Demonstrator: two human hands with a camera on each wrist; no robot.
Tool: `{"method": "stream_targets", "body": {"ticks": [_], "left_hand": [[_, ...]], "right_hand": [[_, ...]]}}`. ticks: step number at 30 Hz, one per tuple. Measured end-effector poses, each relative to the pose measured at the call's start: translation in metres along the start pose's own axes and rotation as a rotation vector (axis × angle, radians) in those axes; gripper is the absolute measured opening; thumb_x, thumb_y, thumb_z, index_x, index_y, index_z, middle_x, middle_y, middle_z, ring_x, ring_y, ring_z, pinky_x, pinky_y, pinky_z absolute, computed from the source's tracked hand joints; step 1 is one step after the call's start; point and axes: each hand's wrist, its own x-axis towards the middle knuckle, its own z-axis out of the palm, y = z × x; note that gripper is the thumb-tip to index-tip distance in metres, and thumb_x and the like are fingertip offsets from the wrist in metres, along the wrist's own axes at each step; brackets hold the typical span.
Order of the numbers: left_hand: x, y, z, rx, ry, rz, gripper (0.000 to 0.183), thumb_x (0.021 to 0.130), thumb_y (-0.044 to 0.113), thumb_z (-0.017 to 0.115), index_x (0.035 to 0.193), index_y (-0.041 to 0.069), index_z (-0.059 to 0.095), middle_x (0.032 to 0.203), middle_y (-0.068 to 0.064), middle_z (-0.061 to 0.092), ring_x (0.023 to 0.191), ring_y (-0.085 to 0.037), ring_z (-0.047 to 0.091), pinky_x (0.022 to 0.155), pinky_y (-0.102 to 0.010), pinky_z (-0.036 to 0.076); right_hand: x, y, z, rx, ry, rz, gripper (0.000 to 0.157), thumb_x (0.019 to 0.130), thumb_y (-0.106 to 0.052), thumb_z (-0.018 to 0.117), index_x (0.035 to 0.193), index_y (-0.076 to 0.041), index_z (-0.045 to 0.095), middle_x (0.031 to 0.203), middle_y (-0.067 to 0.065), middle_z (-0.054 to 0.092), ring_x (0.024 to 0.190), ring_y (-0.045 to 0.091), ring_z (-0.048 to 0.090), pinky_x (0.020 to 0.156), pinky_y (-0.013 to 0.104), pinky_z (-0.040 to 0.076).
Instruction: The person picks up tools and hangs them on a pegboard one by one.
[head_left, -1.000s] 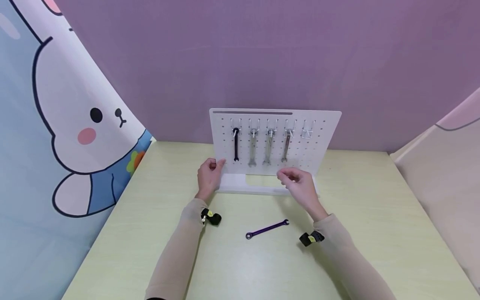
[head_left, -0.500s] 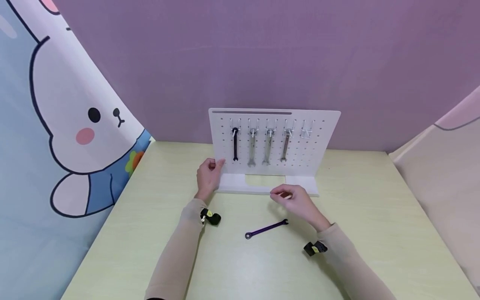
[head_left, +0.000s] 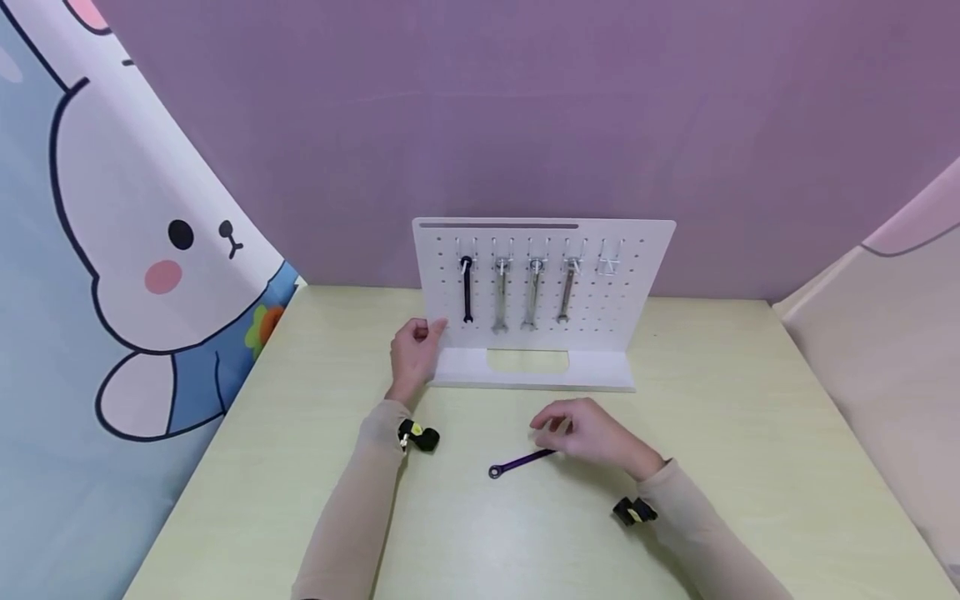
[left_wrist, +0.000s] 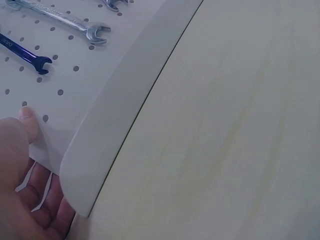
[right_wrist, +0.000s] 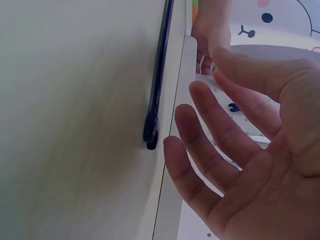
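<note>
A dark purple combination wrench [head_left: 517,462] lies on the table in front of a white pegboard stand [head_left: 600,333]. Over the wrench's open end is my right hand [head_left: 592,433]; in the right wrist view its fingers are spread and loosely bent, apart from the wrench [right_wrist: 159,75]. My left hand [head_left: 412,358] grips the pegboard's left edge, thumb on the front face and other fingers behind, as the left wrist view shows. On the board's hooks hang a dark wrench [head_left: 468,292] at left and three silver wrenches [head_left: 532,296] beside it.
The rightmost hook [head_left: 609,260] on the pegboard carries no wrench. Behind the pale wooden table [head_left: 720,400] stands a purple backdrop [head_left: 525,108]. A cartoon rabbit curtain [head_left: 150,217] borders the left side, and a pale curtain [head_left: 892,358] the right.
My right hand has come down and back from in front of the pegboard to the purple wrench, its fingers spreading apart. My left hand has stayed on the board's edge.
</note>
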Motion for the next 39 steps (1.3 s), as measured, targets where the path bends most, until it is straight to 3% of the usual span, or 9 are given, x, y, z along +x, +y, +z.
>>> {"method": "stream_targets", "body": {"ticks": [7, 14, 24, 30, 39], "left_hand": [[-0.001, 0.002, -0.005, -0.017, -0.042, -0.003, 0.041, 0.103, 0.046, 0.069, 0.111, 0.006, 0.07, 0.112, -0.014, 0.073, 0.097, -0.028, 0.064, 0.088, -0.041, 0.052], [-0.003, 0.004, -0.013, -0.033, -0.085, -0.016, 0.043, 0.105, 0.047, 0.064, 0.12, 0.007, 0.07, 0.124, -0.014, 0.072, 0.112, -0.03, 0.065, 0.101, -0.047, 0.053], [-0.001, 0.017, -0.021, -0.049, 0.029, 0.127, 0.041, 0.106, 0.041, 0.064, 0.119, 0.003, 0.072, 0.112, -0.018, 0.074, 0.107, -0.034, 0.07, 0.097, -0.047, 0.054], [0.002, 0.024, -0.022, -0.083, 0.026, 0.109, 0.041, 0.106, 0.04, 0.065, 0.121, 0.002, 0.071, 0.116, -0.019, 0.074, 0.108, -0.034, 0.069, 0.096, -0.044, 0.055], [0.005, 0.022, -0.019, -0.135, 0.022, 0.103, 0.037, 0.106, 0.036, 0.066, 0.119, 0.001, 0.072, 0.116, -0.02, 0.073, 0.105, -0.03, 0.066, 0.096, -0.04, 0.052]], "right_hand": [[-0.001, 0.0, 0.005, -0.045, -0.07, 0.027, 0.03, 0.089, -0.016, 0.087, 0.116, -0.01, 0.078, 0.108, 0.001, 0.079, 0.093, 0.011, 0.07, 0.084, 0.027, 0.058], [0.0, -0.005, 0.009, -0.151, -0.079, 0.002, 0.031, 0.086, -0.016, 0.089, 0.115, -0.011, 0.079, 0.108, -0.002, 0.078, 0.095, 0.015, 0.071, 0.087, 0.033, 0.058], [0.001, -0.008, 0.013, -0.242, -0.058, -0.017, 0.018, 0.088, -0.015, 0.087, 0.106, -0.015, 0.083, 0.103, -0.006, 0.074, 0.097, 0.014, 0.067, 0.087, 0.033, 0.054], [0.002, -0.01, 0.014, -0.259, -0.058, -0.015, 0.005, 0.09, -0.016, 0.086, 0.094, -0.017, 0.084, 0.098, -0.009, 0.069, 0.092, 0.011, 0.063, 0.083, 0.029, 0.05], [0.004, -0.011, 0.016, -0.264, -0.078, 0.025, 0.003, 0.095, -0.015, 0.081, 0.096, -0.015, 0.078, 0.087, -0.012, 0.067, 0.077, 0.002, 0.054, 0.072, 0.024, 0.047]]}}
